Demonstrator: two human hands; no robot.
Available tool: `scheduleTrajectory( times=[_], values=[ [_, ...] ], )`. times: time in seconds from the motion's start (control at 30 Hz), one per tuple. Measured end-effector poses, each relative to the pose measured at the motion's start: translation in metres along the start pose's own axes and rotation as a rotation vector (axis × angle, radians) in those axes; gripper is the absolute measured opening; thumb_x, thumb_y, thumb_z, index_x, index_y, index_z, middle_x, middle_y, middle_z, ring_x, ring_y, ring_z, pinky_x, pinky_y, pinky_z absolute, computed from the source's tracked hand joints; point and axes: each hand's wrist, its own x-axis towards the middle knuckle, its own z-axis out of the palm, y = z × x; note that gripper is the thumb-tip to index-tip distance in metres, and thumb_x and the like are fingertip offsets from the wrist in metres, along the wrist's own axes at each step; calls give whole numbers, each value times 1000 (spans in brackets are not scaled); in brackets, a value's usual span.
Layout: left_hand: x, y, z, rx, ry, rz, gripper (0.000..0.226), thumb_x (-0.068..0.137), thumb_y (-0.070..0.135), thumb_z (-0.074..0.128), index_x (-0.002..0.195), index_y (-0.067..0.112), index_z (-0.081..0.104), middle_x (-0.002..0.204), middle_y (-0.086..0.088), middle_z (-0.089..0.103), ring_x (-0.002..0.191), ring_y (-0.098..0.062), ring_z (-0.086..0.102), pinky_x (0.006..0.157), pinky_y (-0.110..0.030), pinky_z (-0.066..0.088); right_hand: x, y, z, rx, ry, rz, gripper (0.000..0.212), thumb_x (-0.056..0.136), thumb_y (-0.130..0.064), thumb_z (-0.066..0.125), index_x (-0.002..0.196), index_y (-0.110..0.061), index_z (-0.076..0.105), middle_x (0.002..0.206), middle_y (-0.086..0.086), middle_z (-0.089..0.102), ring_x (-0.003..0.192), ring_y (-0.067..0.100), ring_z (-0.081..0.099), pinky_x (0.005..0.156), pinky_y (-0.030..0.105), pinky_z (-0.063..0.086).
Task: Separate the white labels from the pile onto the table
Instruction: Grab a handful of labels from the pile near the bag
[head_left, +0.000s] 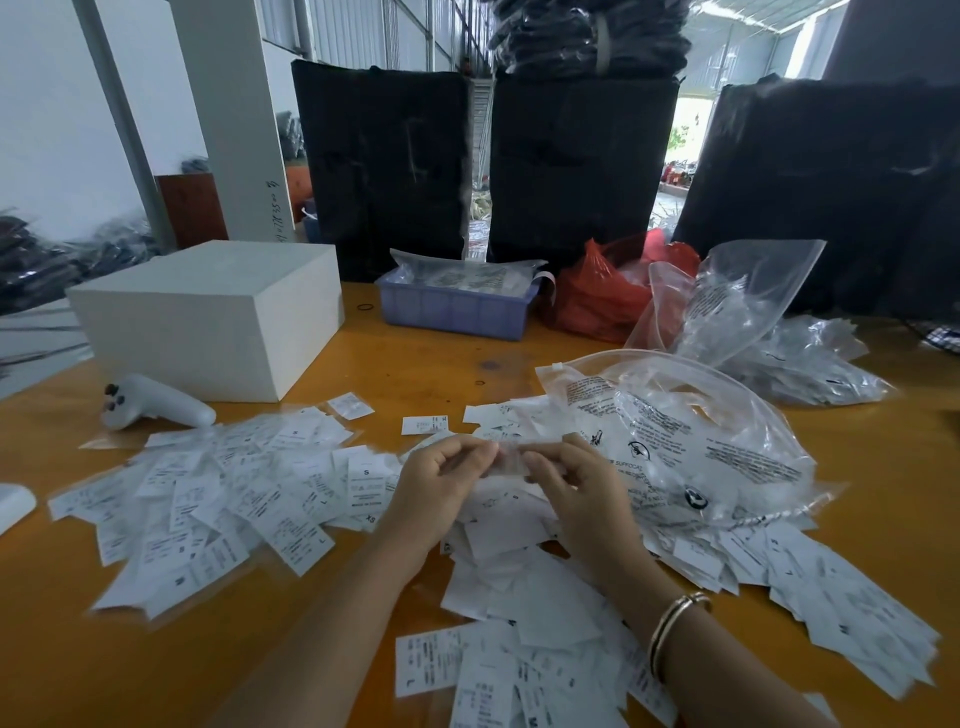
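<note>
A person's two hands meet over the middle of an orange-topped table (363, 613), pinching a small clear sleeve (506, 457) between them. The left hand (441, 486) grips the sleeve's left end with thumb and curled fingers; the right hand (576, 486), a gold bangle (675, 631) on its wrist, pinches the right end the same way. Whether a label is inside the sleeve is blurred.

White labels lie on the tabletop in three loose masses. A spread of labels (223, 499), many printed with size letters and sealed in clear sleeves, fans out at nine o'clock from the hands. A heaped pile of labels (535, 623) runs under both wrists toward six o'clock. More scattered labels (831, 597) trail off at four o'clock.

At two o'clock, just beside the right hand, a large clear zip bag (691, 441) printed with black warning text lies over the labels. Farther at one o'clock stand more clear plastic bags (753, 312) and a red plastic bag (597, 296). At twelve o'clock sits a lavender plastic tray (457, 312) holding bagged items. A white box (208, 317) stands at ten o'clock, with a white handheld controller (156, 405) near its front corner. Three tall black-wrapped bundles (582, 171) line the far edge.
</note>
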Motion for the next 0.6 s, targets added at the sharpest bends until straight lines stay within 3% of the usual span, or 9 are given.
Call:
scheduleTrajectory(
  times=[0.1,0.2,0.3,0.37,0.6],
  values=[
    [0,0,-3,-21,45,-31,15,91,33,57,87,27,71,83,19,72,79,4,65,64,-6,46,0,-3,-3,169,124,12,26,87,-5,63,87,-31,68,74,-7,58,67,0,58,62,12,45],
    [1,1,-2,-13,65,-55,17,90,36,56,84,28,70,79,21,71,76,6,64,61,-4,45,-1,-6,-4,437,206,86,30,87,-2,61,91,-30,70,80,0,68,75,11,69,67,16,52],
    [1,4,-2,-9,73,-66,28,85,48,52,80,28,70,76,22,71,75,8,63,59,-3,44,-1,-8,-3,628,244,148,32,88,-2,61,103,-30,68,84,-5,71,78,16,70,67,18,53],
    [1,5,-1,-13,73,-61,35,79,55,48,78,28,69,75,22,71,74,8,63,59,-2,44,-2,-8,-3,683,243,156,35,88,-3,60,111,-29,64,84,-4,71,79,18,70,68,18,53],
    [1,5,-3,-58,98,-40,36,78,55,49,79,26,70,76,20,72,73,7,64,60,-4,45,-3,-8,-3,670,239,182,32,87,-2,62,101,-29,69,90,-1,72,78,20,70,66,18,53]
  ],
)
